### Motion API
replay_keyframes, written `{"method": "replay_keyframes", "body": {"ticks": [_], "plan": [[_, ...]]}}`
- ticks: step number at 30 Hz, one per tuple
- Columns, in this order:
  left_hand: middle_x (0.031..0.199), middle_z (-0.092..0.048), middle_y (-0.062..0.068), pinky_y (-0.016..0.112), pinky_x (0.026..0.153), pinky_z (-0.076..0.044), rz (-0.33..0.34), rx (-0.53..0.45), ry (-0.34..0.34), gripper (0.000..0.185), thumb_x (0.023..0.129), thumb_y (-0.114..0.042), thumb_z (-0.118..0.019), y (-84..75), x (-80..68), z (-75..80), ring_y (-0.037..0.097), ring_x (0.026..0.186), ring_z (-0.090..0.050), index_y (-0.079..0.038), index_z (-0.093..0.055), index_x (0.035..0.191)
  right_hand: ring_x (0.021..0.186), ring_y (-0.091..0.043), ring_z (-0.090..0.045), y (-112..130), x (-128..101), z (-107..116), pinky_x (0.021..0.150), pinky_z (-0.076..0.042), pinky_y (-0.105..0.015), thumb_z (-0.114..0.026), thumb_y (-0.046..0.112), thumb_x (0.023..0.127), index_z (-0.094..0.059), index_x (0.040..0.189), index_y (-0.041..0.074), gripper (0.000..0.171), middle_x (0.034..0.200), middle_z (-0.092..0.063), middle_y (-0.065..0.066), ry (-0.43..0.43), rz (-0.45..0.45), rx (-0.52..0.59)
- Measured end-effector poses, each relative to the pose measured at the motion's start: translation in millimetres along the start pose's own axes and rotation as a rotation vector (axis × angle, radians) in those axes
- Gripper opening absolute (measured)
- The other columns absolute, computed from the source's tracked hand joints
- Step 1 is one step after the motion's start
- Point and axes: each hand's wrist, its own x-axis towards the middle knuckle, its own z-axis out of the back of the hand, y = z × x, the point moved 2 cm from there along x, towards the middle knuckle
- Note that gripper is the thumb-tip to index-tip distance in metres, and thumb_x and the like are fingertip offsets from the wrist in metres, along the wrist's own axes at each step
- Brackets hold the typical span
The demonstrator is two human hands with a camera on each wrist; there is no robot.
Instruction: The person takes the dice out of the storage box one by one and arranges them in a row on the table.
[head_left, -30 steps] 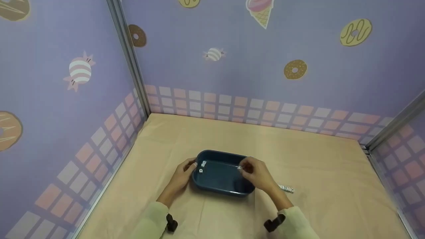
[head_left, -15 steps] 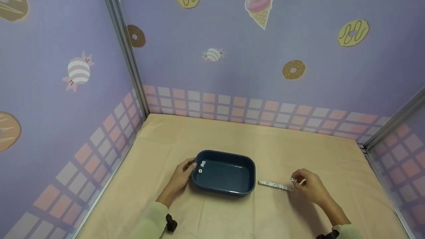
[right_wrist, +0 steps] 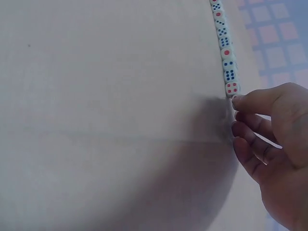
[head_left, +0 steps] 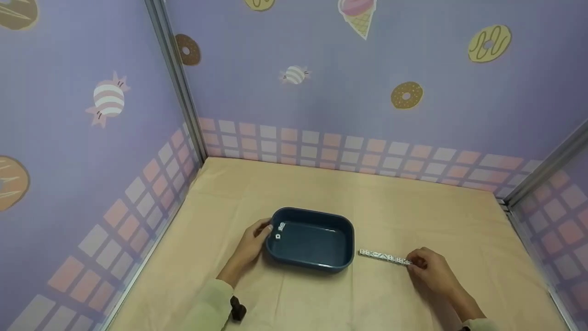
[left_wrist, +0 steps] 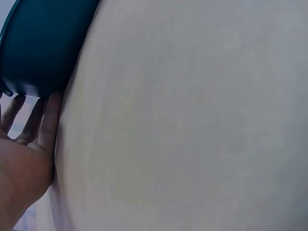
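My left hand [head_left: 251, 241] grips the left end of a dark blue rectangular dish [head_left: 310, 266], thumb at the rim and fingers against the outer wall. In the left wrist view, those fingers touch the end of the dish [left_wrist: 45, 53]. A few small white dice [head_left: 278, 236] lie inside, near its left end. To the right of the dish, a straight row of white dice [head_left: 383, 256] lies on the cloth. At the row's right end, my right hand [head_left: 432, 271] pinches a die [right_wrist: 234, 101], mostly hidden by thumb and fingers. Red and blue pips show along the row [right_wrist: 226, 53].
A beige cloth [head_left: 257, 184] covers the table. Purple walls [head_left: 321, 101] with printed sweets and pink-and-white squares stand at the back and sides. A metal post [head_left: 181, 87] marks the back left corner.
My right hand has moved from over the dish to the right with a die, then down to the row's right end. The left hand keeps hold of the dish in place.
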Motion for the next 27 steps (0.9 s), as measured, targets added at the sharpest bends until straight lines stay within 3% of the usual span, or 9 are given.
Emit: {"method": "replay_keyframes", "body": {"ticks": [8, 17, 27], "plan": [[0.141, -0.064, 0.009, 0.051, 0.117, -0.039, 0.007, -0.026, 0.006, 0.04, 0.112, -0.03, -0.056, -0.9, -0.6, 0.2, 0.028, 0.132, -0.057, -0.011, -0.062, 0.146, 0.09, -0.017, -0.061, -3, 1, -5, 0.077, -0.053, -0.025, -0.078, -0.003, 0.093, -0.076, 0.108, 0.01, 0.02, 0.1, -0.066, -0.001, -0.02, -0.031, 0.007], [0.138, -0.064, 0.017, 0.056, 0.116, -0.038, 0.021, -0.045, -0.049, 0.037, 0.112, -0.019, -0.056, -5.2, -2.1, -2.2, 0.034, 0.13, -0.057, -0.004, -0.062, 0.144, 0.088, -0.018, -0.058, -6, 8, -7, 0.073, -0.052, -0.025, -0.079, 0.0, 0.092, -0.076, 0.109, 0.009, 0.019, 0.1, -0.064, -0.003, 0.012, -0.038, 0.024], [0.141, -0.063, 0.013, 0.053, 0.117, -0.038, 0.003, -0.052, -0.003, 0.04, 0.112, -0.027, -0.057, -2.6, -1.7, -0.9, 0.03, 0.133, -0.055, -0.007, -0.061, 0.147, 0.085, -0.019, -0.058, -9, 11, -4, 0.067, -0.052, -0.025, -0.078, 0.001, 0.094, -0.078, 0.106, 0.012, 0.017, 0.097, -0.063, -0.003, 0.047, -0.054, 0.069]]}}
